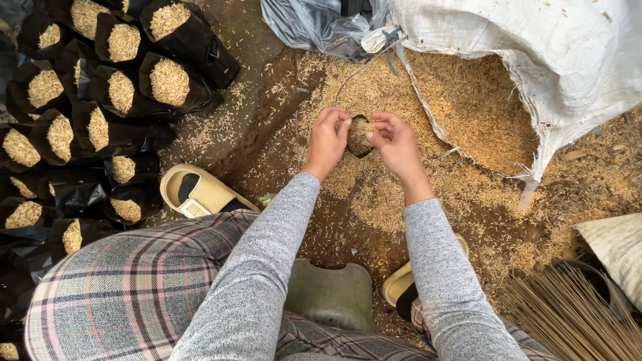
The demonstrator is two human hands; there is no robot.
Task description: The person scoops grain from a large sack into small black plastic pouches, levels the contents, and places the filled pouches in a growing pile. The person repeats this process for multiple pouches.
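Black plastic bag [360,136], small and husk-filled, sits pinched between left hand [326,142] and right hand [396,144], both grips closed on its rim, just beside the white sack [562,60]. It looks light, soft, easily spilled; best held at the rim.

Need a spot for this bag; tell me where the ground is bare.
Barest: the dark soil strip between the filled bags and the husk pile, though lightly strewn. Crowded: filled bags pack the left; husks and the white sack fill the right. Both hands, left hand and right hand, hold the small bag.
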